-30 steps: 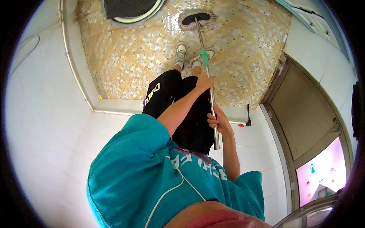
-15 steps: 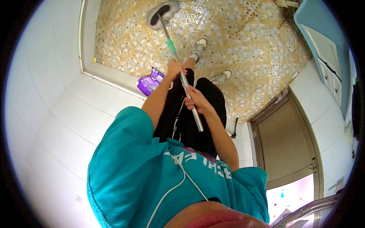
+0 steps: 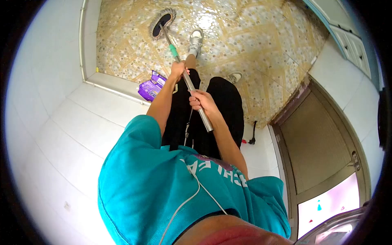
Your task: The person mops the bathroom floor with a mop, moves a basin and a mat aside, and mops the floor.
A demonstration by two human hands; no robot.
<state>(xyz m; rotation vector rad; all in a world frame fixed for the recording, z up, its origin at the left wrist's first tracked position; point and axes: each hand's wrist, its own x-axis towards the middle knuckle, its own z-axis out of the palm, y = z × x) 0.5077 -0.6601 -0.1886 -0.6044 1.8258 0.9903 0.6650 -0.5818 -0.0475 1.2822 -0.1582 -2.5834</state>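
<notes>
A mop with a silver pole (image 3: 188,83) slants across my front, its lower end reaching away over the patterned floor. My left hand (image 3: 178,71) wraps round the pole just behind its green collar (image 3: 173,50). Nearer to my body, my right hand (image 3: 203,102) is closed on the same pole close to its top end. The mop head (image 3: 163,23), dark in the middle with a grey fringe, lies on the wet, shiny floor beyond my left side.
A purple packet (image 3: 151,88) lies by the low ledge (image 3: 116,80) on the left. My shoe (image 3: 196,39) stands near the mop head. Right of me are a brown door (image 3: 322,139) and a blue-and-white cabinet (image 3: 347,41). A black plug and cord (image 3: 253,134) lie by the wall.
The mop head has come back nearer to my body along the floor. Both hands keep their hold on the pole. The camera view has shifted slightly.
</notes>
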